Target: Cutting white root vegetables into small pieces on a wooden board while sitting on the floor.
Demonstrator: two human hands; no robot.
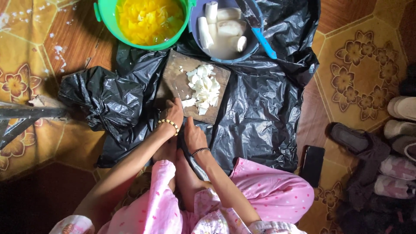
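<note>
Fingers of the left hand curl on the near edge of the wooden cutting board, gripping it. Right hand rests just below the board, loosely closed; contents cannot be told. White cut pieces lie heaped on the board, over black plastic sheeting on the floor. Beyond stand a green bucket and a blue bowl.

Dark rectangular phone lying on the floor at the right edge of the black plastic sheet, its screen showing black and unlit, a knotted black plastic bag sitting bunched at the sheet's left side
</note>
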